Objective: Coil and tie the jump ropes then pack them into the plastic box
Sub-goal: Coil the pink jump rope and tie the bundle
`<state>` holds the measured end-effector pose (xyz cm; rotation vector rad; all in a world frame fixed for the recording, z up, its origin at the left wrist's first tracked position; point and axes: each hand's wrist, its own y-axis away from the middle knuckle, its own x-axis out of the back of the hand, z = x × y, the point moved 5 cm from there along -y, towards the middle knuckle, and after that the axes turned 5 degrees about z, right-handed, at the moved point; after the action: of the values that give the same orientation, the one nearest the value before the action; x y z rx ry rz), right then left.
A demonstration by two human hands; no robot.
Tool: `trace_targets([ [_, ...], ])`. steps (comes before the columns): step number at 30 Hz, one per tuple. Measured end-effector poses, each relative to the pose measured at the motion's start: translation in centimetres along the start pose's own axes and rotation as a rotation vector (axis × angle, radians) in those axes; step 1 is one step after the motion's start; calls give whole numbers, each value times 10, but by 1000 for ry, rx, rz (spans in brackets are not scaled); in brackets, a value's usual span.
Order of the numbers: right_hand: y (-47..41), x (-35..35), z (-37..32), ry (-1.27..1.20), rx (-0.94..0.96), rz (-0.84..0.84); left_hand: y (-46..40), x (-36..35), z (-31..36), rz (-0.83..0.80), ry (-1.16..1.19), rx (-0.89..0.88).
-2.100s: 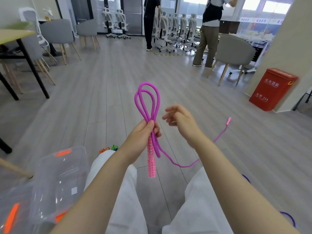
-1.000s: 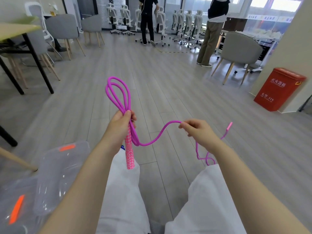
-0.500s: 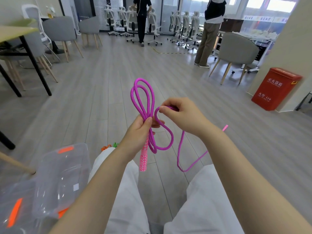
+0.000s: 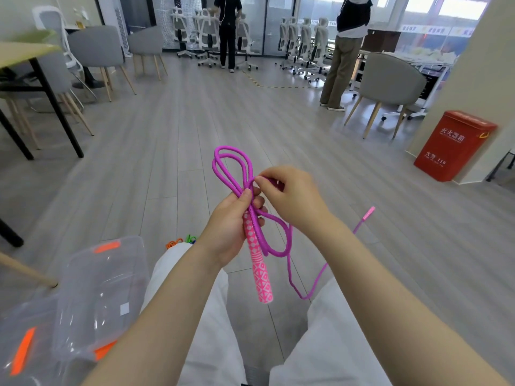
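A single wide-angle view is taken from the wearer's head, angled forward and down over white-trousered knees (image 4: 200, 316); both forearms are seen at close range, the grey plank floor (image 4: 167, 140) stretching to distant chairs (image 4: 390, 79), straight lines bowed at the edges

Braided matt rope (image 4: 232, 165); clear glossy plastic box (image 4: 92, 296); wood-look floor (image 4: 172, 140).

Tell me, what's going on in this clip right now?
A seated person is coiling a purple jump rope. The left hand grips the gathered loops together with the pink patterned handle, while the right hand pinches the cord and brings another loop to the bundle. The rest of the cord trails down to the second handle on the floor. The clear plastic box sits at the person's left; this rope isn't tied or packed yet.
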<state>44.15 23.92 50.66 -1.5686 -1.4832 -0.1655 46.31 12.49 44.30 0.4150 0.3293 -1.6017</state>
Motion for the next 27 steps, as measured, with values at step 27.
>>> trace_targets([
  [27,88,-65,58,-27,-303,-703,-15,46,2,323,260,-80],
])
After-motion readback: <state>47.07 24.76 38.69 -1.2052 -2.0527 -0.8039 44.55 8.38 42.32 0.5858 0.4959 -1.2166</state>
